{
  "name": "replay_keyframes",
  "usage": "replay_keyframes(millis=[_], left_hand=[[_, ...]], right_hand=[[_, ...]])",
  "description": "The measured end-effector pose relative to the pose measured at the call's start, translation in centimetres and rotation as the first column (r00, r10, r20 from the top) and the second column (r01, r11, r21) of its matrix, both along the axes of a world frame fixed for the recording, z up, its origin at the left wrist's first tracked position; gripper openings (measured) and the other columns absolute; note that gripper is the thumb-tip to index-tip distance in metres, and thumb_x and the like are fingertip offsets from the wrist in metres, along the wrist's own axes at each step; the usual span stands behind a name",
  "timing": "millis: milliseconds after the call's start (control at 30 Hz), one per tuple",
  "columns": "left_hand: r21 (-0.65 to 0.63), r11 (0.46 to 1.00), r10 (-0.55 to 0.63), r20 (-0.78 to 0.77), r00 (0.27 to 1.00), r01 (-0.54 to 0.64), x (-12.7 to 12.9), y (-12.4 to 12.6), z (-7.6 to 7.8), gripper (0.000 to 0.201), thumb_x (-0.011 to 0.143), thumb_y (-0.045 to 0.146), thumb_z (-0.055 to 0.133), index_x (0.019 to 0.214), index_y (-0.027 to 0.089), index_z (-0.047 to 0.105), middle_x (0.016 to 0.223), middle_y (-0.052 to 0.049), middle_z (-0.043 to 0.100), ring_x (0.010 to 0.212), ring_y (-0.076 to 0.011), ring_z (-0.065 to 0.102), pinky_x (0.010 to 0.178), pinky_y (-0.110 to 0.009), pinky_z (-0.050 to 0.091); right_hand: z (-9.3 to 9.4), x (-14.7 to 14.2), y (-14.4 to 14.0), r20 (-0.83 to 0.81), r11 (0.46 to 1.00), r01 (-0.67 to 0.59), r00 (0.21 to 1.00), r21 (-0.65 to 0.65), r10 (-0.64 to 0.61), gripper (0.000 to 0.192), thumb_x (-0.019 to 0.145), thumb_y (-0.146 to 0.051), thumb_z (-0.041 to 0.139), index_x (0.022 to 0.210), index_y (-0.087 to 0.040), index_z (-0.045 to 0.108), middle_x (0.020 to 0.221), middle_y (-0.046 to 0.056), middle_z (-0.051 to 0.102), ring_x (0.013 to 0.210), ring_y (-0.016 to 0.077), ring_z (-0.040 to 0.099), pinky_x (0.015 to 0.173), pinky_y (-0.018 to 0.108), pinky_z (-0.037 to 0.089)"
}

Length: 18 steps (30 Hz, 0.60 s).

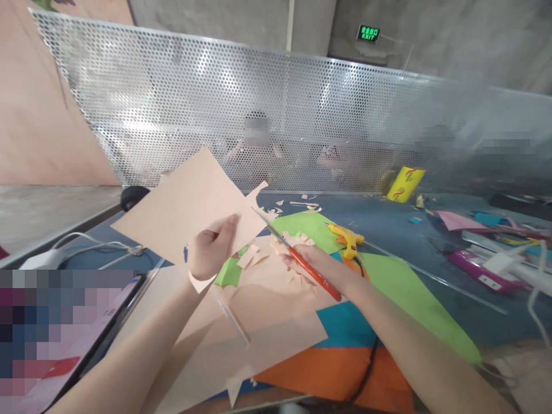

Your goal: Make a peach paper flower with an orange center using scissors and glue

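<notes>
Holding peach sheet (185, 210) raised off table in my left hand (210, 253), pinched at lower edge, so blades get clearance. Right hand (317, 270) closed around red-handled scissors (297, 259), tips at sheet's right edge, probably mid-cut; offcuts (254, 256) below.

Peach paper sheet (185, 201), large, jagged cut along right edge, held up tilted above the counter, pinched at its lower edge. Red-handled scissors (302, 261), metal blades pointing up-left, tips meeting the sheet's right edge.
</notes>
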<state>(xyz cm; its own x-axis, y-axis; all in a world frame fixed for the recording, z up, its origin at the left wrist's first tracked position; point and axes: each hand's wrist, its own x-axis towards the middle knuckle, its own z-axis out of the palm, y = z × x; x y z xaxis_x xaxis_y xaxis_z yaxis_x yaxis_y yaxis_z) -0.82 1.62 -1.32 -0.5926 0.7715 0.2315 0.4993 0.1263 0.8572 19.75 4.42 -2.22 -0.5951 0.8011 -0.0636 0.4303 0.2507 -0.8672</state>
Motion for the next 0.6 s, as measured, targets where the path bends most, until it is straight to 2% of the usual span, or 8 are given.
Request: replay_keyframes(millis=[200,367,600], left_hand=[[-0.061,0.997,0.044,-0.052,0.998,-0.047,0.2,-0.42,0.48,0.057,0.071,0.065,0.044,0.036,0.021,0.051,0.027,0.0,0.045,0.041,-0.0169,0.051,0.049,-0.024,0.041],[-0.03,0.999,0.044,-0.04,0.998,-0.045,0.23,-0.42,0.27,0.056,0.071,0.066,0.044,0.037,0.022,0.049,0.027,0.0,0.045,0.042,-0.0175,0.053,0.049,-0.024,0.042],[-0.056,0.998,0.028,-0.067,0.997,-0.032,0.29,-0.57,0.72,0.052,0.072,0.063,0.044,0.04,0.022,0.052,0.027,0.0,0.045,0.045,-0.0194,0.056,0.049,-0.024,0.043]], right_hand=[[-0.53,0.08,0.24,-0.008,1.0,-0.008,1.0,0.027,0.008,0.042,0.077,-0.056,0.054,0.064,-0.021,0.035,0.053,-0.007,0.031,0.04,0.0063,0.03,0.038,0.02,0.024],[-0.3,0.03,0.06,0.02,1.0,0.003,1.0,0.017,-0.003,0.042,0.077,-0.058,0.053,0.065,-0.02,0.039,0.049,-0.007,0.033,0.039,0.007,0.033,0.038,0.021,0.024],[-0.13,0.16,0.15,0.048,1.0,0.018,0.999,0.006,-0.018,0.045,0.075,-0.062,0.053,0.065,-0.02,0.042,0.048,-0.006,0.036,0.038,0.0074,0.035,0.037,0.021,0.024]])
